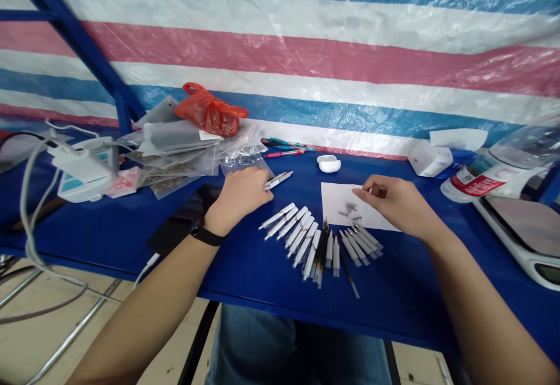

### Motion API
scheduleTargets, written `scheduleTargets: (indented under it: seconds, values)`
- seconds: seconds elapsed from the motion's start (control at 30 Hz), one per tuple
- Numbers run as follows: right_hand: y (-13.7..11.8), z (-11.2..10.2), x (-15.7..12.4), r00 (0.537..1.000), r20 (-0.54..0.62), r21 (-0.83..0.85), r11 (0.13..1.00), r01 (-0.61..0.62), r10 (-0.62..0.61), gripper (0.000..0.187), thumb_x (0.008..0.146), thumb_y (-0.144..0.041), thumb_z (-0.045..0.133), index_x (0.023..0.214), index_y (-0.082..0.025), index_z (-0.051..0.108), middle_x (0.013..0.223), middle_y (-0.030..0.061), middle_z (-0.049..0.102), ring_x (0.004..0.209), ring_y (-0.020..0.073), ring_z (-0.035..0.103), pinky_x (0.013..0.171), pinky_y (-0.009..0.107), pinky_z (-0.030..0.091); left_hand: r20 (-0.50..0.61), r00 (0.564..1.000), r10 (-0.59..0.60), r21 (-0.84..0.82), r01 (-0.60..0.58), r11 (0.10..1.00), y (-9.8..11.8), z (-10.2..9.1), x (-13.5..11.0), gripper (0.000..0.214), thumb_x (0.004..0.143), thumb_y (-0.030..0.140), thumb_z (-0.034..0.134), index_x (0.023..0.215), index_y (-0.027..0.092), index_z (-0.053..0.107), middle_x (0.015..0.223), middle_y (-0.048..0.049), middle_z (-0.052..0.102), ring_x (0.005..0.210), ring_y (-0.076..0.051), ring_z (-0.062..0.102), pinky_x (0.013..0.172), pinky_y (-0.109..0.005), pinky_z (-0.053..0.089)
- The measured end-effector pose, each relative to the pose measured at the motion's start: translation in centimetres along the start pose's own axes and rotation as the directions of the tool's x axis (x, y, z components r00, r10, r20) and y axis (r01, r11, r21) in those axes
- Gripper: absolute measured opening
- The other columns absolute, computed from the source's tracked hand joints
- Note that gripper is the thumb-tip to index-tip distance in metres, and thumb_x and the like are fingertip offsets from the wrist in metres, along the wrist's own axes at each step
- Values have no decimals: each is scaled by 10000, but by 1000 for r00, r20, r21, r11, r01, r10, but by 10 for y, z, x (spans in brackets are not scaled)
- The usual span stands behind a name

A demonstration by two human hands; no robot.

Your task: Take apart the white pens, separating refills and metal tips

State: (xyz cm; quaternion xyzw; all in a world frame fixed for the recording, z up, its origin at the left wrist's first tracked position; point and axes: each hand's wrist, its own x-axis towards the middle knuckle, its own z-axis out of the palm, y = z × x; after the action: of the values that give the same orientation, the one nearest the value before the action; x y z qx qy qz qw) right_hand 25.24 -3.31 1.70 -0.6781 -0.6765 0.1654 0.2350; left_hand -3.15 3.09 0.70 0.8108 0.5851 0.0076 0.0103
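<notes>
My left hand (242, 193) rests on the blue table (245, 283) with a white pen (278, 180) gripped in its fingers, the pen's tip pointing right. My right hand (394, 203) hovers at the edge of a white paper sheet (339, 205), its thumb and forefinger pinched close together. Whether they hold a tiny part is hard to see. Small metal parts (349, 209) lie on the sheet. Below it, several white pens (301, 233) and dark-tipped refills (321, 254) are laid out in a fan.
Zip bags (175, 154) and a red plastic bag (210, 111) are heaped at the back left, beside a white power strip (81, 169) with cables. A small white case (328, 163), a white box (429, 159), a water bottle (494, 169) and a digital scale (520, 227) stand to the right.
</notes>
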Motion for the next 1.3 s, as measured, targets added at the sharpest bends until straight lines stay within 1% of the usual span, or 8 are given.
scheduleTargets:
  seconds: [0.3,0.4,0.47,0.57,0.7,1.0,1.13,1.3]
  values:
    - [-1,3,0,993,-122,41,999,-5,10,549,836,-754,551,644,-240,534,559,11,511,548,176,444,566,328,308,-34,999,-28,-77,26,997,2,-7,-3,157,901,294,575,885,199,699,932,-114,748,943,-322,714,749,-366,508]
    - [-6,13,-2,998,-66,164,986,1,10,601,817,-800,564,640,-225,566,570,7,524,559,164,454,570,314,327,-125,992,13,-141,-31,990,16,-9,-8,183,967,318,544,902,194,662,955,-94,737,903,-275,702,726,-340,486]
    - [-14,24,-3,1000,11,366,930,-20,17,643,783,-849,570,669,-217,608,576,0,534,541,147,453,540,294,330,-196,975,104,-145,-134,980,31,-6,-14,192,1012,310,495,951,191,633,971,-80,724,875,-244,693,706,-319,468]
    - [-26,40,-5,998,14,675,736,-51,57,695,749,-898,552,645,-213,602,528,-24,475,467,110,366,462,272,279,-236,948,213,-107,-243,964,54,2,-26,205,1056,267,396,1043,187,583,943,-71,703,815,-227,688,624,-294,409]
    - [-33,49,-4,989,-63,834,552,-20,130,688,726,-876,624,546,-218,537,448,-53,365,430,89,296,427,264,242,-242,912,330,-118,-366,923,71,14,-37,239,1074,251,302,1033,186,529,757,-27,635,635,-211,639,537,-296,313]
    - [-31,55,-6,987,-81,857,515,-4,142,673,728,-789,722,514,-232,411,481,-79,281,447,77,234,435,270,209,-267,911,315,-333,-394,857,76,20,-37,191,1069,328,337,947,227,445,571,60,421,503,-179,510,508,-278,177]
    - [-32,57,-8,987,-140,833,549,71,84,676,787,-786,672,549,-247,341,500,-91,227,458,81,205,442,283,194,-237,921,309,-621,-388,681,76,20,-38,234,1046,344,367,837,239,380,565,73,360,487,-137,402,532,-273,197]
    - [-32,47,-12,975,-213,817,535,214,-64,598,849,-724,665,620,-230,416,544,-79,318,491,87,271,470,270,239,-63,917,393,-976,-138,166,75,18,-37,393,1034,511,378,760,229,376,560,91,304,471,-87,269,504,-238,255]
